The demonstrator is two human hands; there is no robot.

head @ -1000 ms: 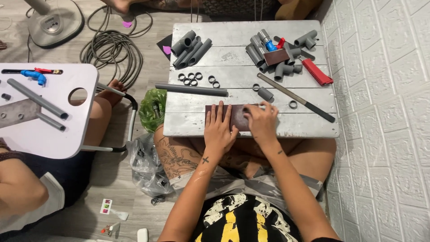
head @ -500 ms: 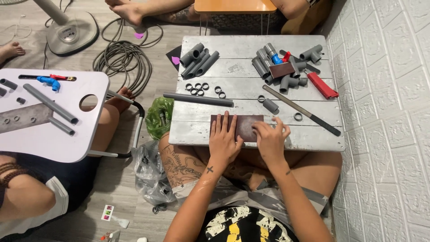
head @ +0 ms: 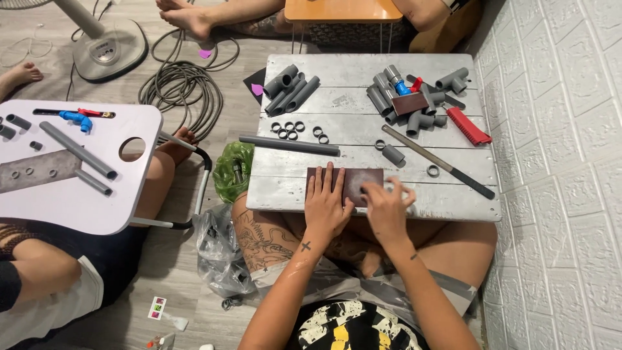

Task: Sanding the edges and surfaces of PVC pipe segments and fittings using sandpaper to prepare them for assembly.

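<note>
Brown abrasive sheet (head: 353, 185) lay flat on the grey desk (head: 291, 188), at its near edge, directly under both hands. Left hand (head: 327, 201) rested palm down with fingers spread, pinning the sheet's left half; it gripped nothing. Right hand (head: 387, 206) was just beside it, fingertips bunched and pressed on the sheet's right half, apparently closed on a small grey ring, though blur hid the piece itself. For a clean result, the left hand probably needed firm, even downward pressure so the sheet could not creep, while the right kept the piece flat. Beyond the hands lay loose rings (head: 289, 130), a long grey pipe (head: 289, 144) and a file (head: 438, 162).
</note>
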